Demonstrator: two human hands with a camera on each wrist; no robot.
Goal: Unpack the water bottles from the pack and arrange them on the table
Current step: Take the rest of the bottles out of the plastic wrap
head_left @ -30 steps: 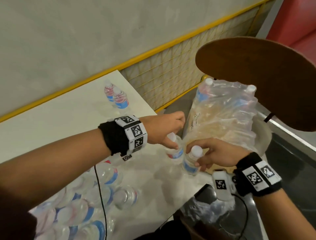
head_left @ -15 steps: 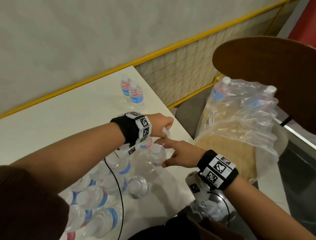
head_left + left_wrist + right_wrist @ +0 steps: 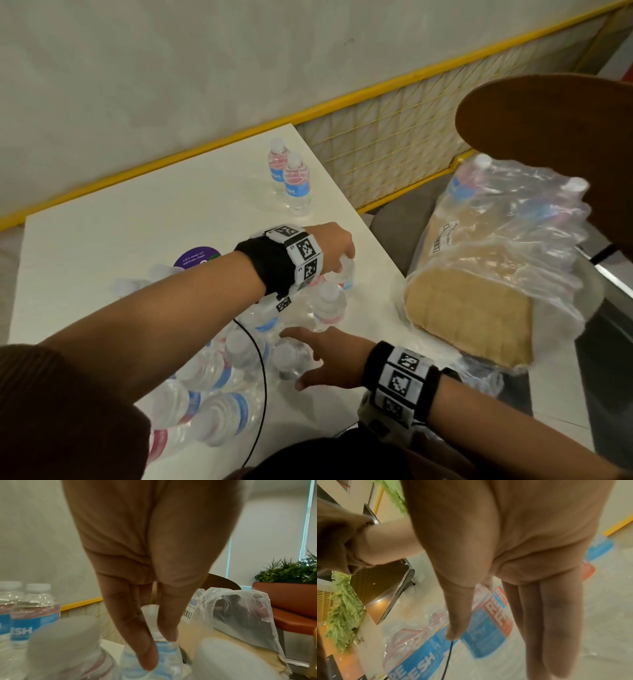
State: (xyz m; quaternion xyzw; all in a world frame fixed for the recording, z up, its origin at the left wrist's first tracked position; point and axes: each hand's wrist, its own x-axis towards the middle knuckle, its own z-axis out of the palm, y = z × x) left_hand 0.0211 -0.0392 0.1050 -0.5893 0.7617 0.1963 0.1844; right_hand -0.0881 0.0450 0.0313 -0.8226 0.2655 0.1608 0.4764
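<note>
Small clear water bottles with blue and red labels stand in a cluster (image 3: 219, 370) on the white table (image 3: 137, 222). My left hand (image 3: 342, 260) reaches over the cluster's far end. In the left wrist view my left hand (image 3: 159, 647) pinches one bottle (image 3: 164, 660) by the neck between fingers and thumb. My right hand (image 3: 308, 356) hovers beside a near bottle (image 3: 291, 359) with straight fingers and holds nothing; the right wrist view shows the same hand (image 3: 505, 649) open above labelled bottles (image 3: 484, 635). The torn plastic pack (image 3: 507, 246) lies to the right with two bottles (image 3: 479, 168) left inside.
Two more bottles (image 3: 296, 185) stand at the table's far right corner. A purple sticker (image 3: 197, 258) lies on the table. The pack's cardboard base (image 3: 466, 315) rests beside the table's right edge, under a brown chair back (image 3: 548, 120). A black cable (image 3: 260, 377) crosses the cluster.
Both hands moved left from the pack to the cluster, each with a bottle. The right hand let go of its bottle and straightened its fingers. The left hand still holds its bottle.
</note>
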